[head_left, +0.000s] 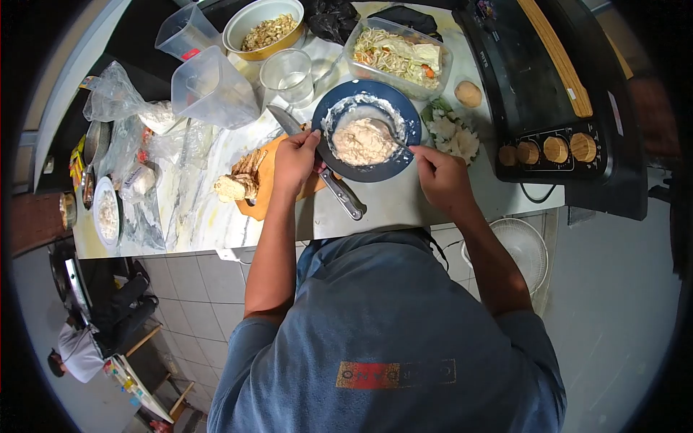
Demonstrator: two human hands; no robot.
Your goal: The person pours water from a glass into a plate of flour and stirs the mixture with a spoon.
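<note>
A dark blue bowl (pixel 414 127) stands near the counter's front edge, its inner wall smeared white. In it lies a thick pale batter (pixel 363 142). My left hand (pixel 294 162) pinches the bowl's left rim between thumb and fingers. From the right, my right hand (pixel 442 177) grips the handle of a metal spoon (pixel 403 146), whose head is partly sunk in the batter. Under and beside my left hand are an orange cutting board (pixel 254 209) and a black-handled knife (pixel 345 196). Browned, sliced food (pixel 238 186) rests on the board.
Behind the bowl stand a clear cup (pixel 288 81), a plastic tub of shredded vegetables (pixel 404 61) and a pot of chopped food (pixel 268 32). Plastic containers (pixel 215 90) and bags (pixel 137 144) occupy the left. A black griddle (pixel 552 108) with wooden knobs borders the right.
</note>
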